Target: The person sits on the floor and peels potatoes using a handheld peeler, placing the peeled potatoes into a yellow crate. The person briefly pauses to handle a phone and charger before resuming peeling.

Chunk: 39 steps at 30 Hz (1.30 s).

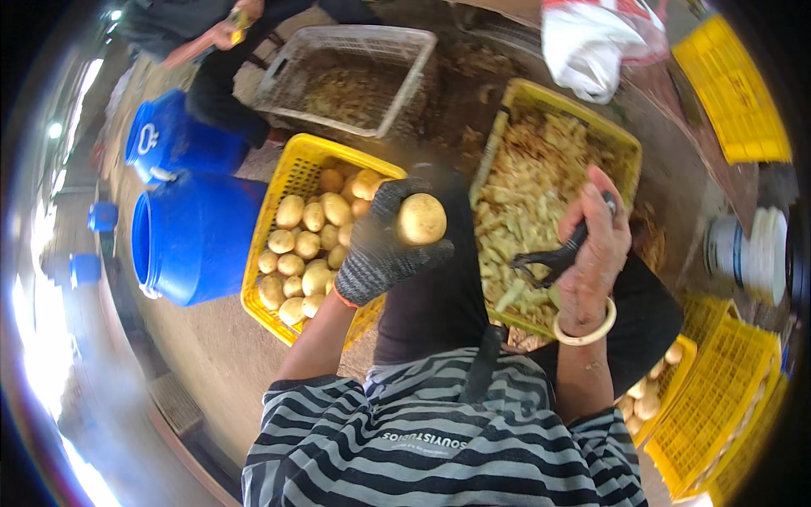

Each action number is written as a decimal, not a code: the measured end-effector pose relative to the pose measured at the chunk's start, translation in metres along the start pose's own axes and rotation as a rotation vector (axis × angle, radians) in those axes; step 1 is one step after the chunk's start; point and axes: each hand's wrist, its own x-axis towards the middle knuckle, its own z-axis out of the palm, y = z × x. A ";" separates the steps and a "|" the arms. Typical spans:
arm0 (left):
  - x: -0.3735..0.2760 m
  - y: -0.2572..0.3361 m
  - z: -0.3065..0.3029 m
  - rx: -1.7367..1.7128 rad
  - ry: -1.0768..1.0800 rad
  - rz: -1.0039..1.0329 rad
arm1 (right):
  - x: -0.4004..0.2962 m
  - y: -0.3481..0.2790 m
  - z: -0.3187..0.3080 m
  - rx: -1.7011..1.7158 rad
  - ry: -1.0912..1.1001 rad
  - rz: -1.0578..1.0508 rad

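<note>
My left hand, in a dark grey knit glove, grips a round potato between thumb and fingers. Below it to the left stands a yellow plastic crate with several potatoes inside. A black-handled peeler is in my bare right hand, its head tilted down to the left. Under that hand, a yellowish-green crate holds a heap of peelings. The potato and the peeler are apart.
Blue plastic barrels stand at left. A whitish crate with scraps lies ahead, beside a seated person's arm. A white sack, a white bucket and yellow crates, one with potatoes, are at right.
</note>
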 end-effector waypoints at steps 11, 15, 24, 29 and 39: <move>-0.015 0.049 0.105 -0.001 -0.262 0.005 | -0.012 -0.006 -0.028 -0.156 0.015 0.075; -0.026 0.050 0.126 0.049 -0.199 -0.011 | 0.012 0.018 -0.057 -0.319 -0.027 0.202; -0.046 0.000 0.141 0.154 -0.075 -0.167 | 0.038 0.089 -0.054 -0.575 -0.145 0.330; -0.046 0.011 0.137 0.168 -0.109 -0.034 | 0.076 0.151 -0.094 -0.649 -0.136 -0.003; -0.038 0.008 0.146 0.122 -0.064 0.016 | 0.071 0.053 -0.083 -0.357 0.183 0.166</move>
